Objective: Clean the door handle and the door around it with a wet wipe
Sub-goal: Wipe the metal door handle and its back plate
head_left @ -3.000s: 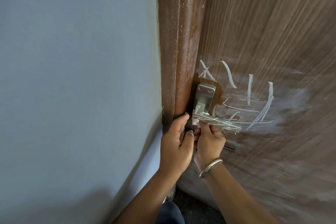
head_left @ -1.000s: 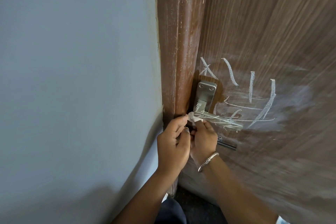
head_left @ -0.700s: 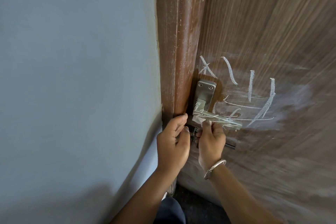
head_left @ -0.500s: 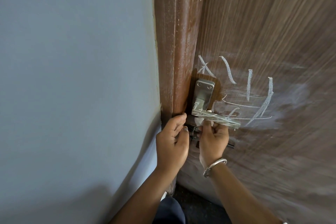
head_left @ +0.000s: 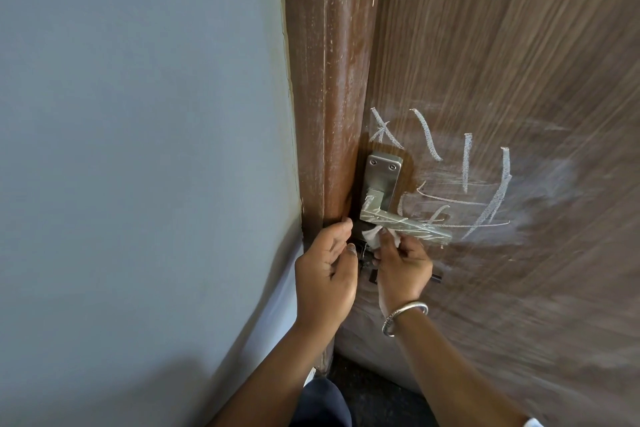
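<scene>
A silver lever door handle [head_left: 408, 224] on its metal backplate [head_left: 382, 173] sits at the left edge of a brown wood-grain door [head_left: 502, 62]. White chalk scribbles [head_left: 485, 184] cover the door beside the handle, and chalk streaks cross the lever. My right hand [head_left: 403, 267] pinches a small white wet wipe [head_left: 375, 236] against the plate just under the lever's root. My left hand [head_left: 327, 270] rests with curled fingers against the door frame edge, holding nothing that I can see.
A reddish-brown door frame [head_left: 325, 80] runs vertically left of the door. A grey-blue wall [head_left: 138, 149] fills the left half. A dark key or latch piece [head_left: 436, 277] pokes out below the handle, mostly hidden by my right hand.
My right hand rubbed the wipe around the plate under the lever, shifting slightly right and up. My left hand stayed on the frame edge. The chalk marks look unchanged.
</scene>
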Motion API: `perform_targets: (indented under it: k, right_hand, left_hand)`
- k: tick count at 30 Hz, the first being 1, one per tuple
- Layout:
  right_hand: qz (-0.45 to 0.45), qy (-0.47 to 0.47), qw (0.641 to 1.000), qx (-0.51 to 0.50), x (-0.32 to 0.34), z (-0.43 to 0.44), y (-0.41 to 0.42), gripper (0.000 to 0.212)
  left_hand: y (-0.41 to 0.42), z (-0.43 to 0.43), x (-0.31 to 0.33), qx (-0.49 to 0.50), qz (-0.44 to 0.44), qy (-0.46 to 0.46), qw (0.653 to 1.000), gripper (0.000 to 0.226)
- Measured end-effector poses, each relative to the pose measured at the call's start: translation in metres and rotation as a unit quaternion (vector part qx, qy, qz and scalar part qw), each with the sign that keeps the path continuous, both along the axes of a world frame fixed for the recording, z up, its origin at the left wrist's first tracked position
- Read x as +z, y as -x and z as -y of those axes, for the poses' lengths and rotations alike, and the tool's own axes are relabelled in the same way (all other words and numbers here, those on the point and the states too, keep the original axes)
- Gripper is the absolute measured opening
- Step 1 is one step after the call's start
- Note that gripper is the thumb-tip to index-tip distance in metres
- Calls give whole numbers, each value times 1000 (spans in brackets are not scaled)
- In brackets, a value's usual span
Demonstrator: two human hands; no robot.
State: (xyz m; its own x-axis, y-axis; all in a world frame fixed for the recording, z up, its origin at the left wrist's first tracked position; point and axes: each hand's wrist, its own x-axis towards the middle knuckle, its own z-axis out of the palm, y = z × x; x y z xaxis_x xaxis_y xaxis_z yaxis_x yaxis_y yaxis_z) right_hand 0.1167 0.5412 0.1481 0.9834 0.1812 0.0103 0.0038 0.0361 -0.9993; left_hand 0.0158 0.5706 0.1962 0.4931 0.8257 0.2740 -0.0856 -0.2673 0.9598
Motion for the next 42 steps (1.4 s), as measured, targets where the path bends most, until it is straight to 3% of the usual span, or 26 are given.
perform_targets:
  k: [4, 8, 13, 15, 18, 21, 26, 29, 31, 38, 42]
  right_hand:
    - [1, -22, 999, 39, -1, -1, 8, 9]
    - [-3, -44, 999, 24, 7, -6, 3, 28]
    - [-35, -39, 998, 28, 3, 2, 7, 22]
    - [9, -8, 997, 80, 1, 12, 12, 16]
    - [126, 58, 980, 144, 6, 31, 24, 27]
    - [307, 123, 932, 145, 24, 51, 32, 19]
    - [461, 137, 872, 86, 74, 65, 21, 22]
    - [500, 141, 852, 56, 101, 64, 2, 15]
    - [509, 136, 849, 46, 112, 62, -10, 23]
    - [512, 134, 841, 114, 124, 40, -22, 22]
    - [531, 203, 808, 152, 126, 28, -17, 21]
  left_hand:
    - [1, -1, 2, 6, -2, -5, 1000, 37]
    - [0, -1, 2, 4, 1, 4, 1000, 37]
    - [0, -1, 2, 3, 9, 7, 1000, 38]
    - [0, -2, 4, 2, 14, 6, 1000, 38]
    - [0, -2, 3, 2, 15, 12, 1000, 34]
    - [1, -4, 1, 9, 6, 3, 1000, 34]
    - [1, -2, 2, -13, 18, 56, 998, 44]
    - [1, -1, 3, -10, 20, 46, 999, 39]
    - [1, -1, 3, -12, 15, 43, 999, 39]
    - [1, -1, 6, -8, 10, 36, 999, 41]
    - [2, -1, 5, -7, 4, 24, 1000, 40]
